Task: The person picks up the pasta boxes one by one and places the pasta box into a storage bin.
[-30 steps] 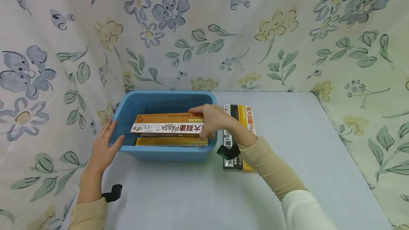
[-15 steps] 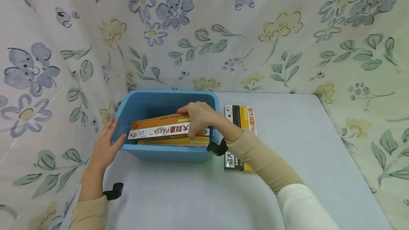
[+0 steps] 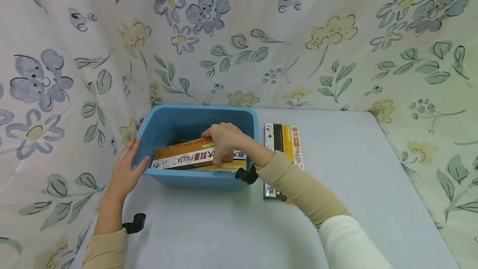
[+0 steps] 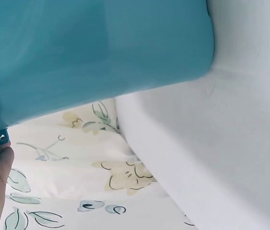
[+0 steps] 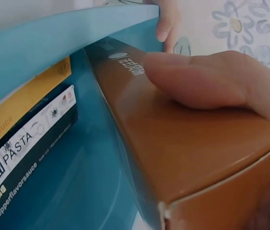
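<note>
My right hand [image 3: 227, 142] grips a long brown and white pasta box [image 3: 188, 152] by its right part, inside the blue plastic bin [image 3: 203, 179]. The box lies slantwise, its left end close to the bin's front left corner. In the right wrist view, the thumb [image 5: 197, 81] presses along the brown face. My left hand [image 3: 125, 171] holds the bin's left rim near the front corner, and a fingertip [image 4: 4, 158] shows under the rim's tab in the left wrist view. Beneath the brown box in the bin are a yellow pasta box [image 5: 43, 88] and a black and white one [image 5: 34, 139].
To the right of the bin, a black pasta box [image 3: 277, 136] and a yellow pasta box [image 3: 293, 144] lie side by side on the pale table [image 3: 351, 177]. Floral curtains [image 3: 284, 40] hang around the table's back and sides.
My right hand has moved left and turned the brown pasta box aslant, its left end now lower and nearer the bin's front wall. The left hand has stayed on the rim.
</note>
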Tool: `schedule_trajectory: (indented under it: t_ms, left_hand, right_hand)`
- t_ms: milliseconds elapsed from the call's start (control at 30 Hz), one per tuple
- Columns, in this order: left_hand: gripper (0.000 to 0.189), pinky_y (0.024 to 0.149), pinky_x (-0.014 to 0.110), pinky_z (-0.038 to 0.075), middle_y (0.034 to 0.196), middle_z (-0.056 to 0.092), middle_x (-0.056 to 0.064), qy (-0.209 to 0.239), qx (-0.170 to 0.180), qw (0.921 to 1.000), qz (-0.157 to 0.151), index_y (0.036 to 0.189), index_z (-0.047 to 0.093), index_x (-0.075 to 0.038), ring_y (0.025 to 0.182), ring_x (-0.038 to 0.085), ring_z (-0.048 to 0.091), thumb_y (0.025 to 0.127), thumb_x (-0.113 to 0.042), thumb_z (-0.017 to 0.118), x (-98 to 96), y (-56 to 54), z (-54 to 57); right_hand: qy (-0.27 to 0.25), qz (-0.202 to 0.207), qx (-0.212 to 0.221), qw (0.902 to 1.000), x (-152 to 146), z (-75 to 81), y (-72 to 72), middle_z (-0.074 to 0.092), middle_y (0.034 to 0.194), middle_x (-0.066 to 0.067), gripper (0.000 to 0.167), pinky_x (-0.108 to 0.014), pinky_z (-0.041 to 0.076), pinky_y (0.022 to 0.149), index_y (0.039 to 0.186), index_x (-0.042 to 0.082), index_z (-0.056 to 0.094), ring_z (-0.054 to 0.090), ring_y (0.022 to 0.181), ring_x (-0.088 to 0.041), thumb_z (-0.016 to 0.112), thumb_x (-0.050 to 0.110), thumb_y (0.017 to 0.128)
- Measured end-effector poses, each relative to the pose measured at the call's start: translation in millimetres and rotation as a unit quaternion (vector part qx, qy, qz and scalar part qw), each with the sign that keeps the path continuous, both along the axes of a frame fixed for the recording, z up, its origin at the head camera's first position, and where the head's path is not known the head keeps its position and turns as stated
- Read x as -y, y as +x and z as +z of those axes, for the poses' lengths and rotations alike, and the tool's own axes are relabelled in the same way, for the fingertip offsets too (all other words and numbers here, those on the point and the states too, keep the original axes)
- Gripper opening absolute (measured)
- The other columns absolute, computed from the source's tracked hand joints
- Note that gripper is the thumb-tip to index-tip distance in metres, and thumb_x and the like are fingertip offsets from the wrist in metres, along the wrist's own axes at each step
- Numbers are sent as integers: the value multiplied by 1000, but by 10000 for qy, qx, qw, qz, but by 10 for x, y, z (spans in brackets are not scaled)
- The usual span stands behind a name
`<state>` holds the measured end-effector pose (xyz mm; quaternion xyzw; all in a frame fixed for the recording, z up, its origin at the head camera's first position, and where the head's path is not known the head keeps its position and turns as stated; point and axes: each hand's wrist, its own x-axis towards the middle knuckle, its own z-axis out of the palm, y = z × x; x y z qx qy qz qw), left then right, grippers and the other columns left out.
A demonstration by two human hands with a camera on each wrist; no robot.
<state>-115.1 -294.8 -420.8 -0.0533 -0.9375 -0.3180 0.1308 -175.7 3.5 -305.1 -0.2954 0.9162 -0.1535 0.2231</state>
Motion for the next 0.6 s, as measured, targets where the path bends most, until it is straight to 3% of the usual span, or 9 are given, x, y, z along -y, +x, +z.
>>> schedule_trajectory:
  t_ms: [233, 600]
  left_hand:
    - [67, 101, 73, 25, 157, 22, 24, 34, 2, 10000, 36, 151, 28, 0, 140, 50, 21, 95, -19, 58, -13, 1, 0]
    - [66, 100, 74, 26, 156, 23, 25, 15, -42, 10000, 59, 150, 29, 0, 139, 50, 23, 94, -19, 58, -23, -2, 10]
  right_hand:
    - [63, 25, -2, 10000, 61, -57, 24, 65, 119, -2, 88, -24, 50, 63, 141, 12, 52, 54, 87, -17, 88, 19, 61]
    - [-33, 152, 348, 9993, -37, -221, 31, 63, 117, -3, 84, -25, 50, 72, 141, 9, 51, 54, 93, -17, 87, 24, 67]
